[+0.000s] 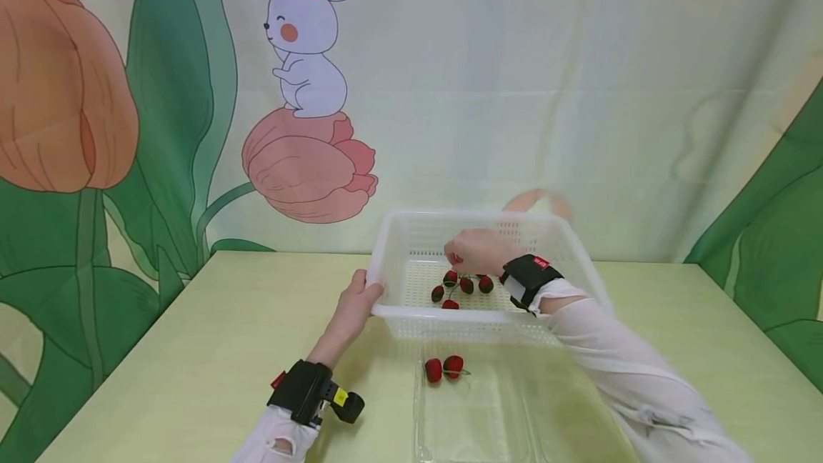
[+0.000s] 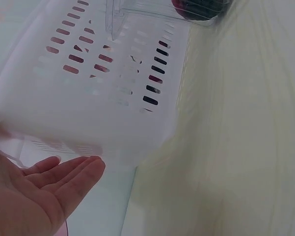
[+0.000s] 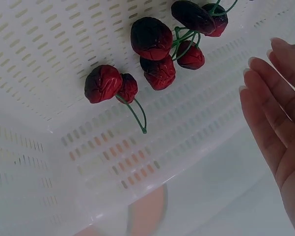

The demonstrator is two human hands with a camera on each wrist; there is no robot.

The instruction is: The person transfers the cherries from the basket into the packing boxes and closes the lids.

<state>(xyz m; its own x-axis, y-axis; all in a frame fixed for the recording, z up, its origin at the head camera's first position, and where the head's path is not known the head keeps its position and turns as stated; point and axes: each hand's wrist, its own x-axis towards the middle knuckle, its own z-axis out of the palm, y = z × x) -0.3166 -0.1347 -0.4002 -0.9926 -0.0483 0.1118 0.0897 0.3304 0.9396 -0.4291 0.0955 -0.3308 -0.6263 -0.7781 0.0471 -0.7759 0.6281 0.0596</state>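
Observation:
A white perforated plastic basket (image 1: pixel 437 317) stands at the back of the table. Its left rim is gripped by my left hand (image 1: pixel 353 302), the thumb over the edge and the fingers along the outside wall in the left wrist view. Over the inside of the basket hovers my right hand (image 1: pixel 482 252), fingers loosely bent. Several dark red cherries (image 1: pixel 466 285) with green stems lie on the basket floor below it. From the right wrist, a joined pair of cherries (image 3: pixel 103 84) lies apart from a cluster, and the hand holds nothing.
In front of the basket is a clear plastic tray (image 1: pixel 476 424), with two cherries (image 1: pixel 453 366) joined by stems at its far left corner. Both rest on a pale yellow table (image 1: pixel 257 320). A printed curtain (image 1: pixel 450 91) hangs right behind the basket.

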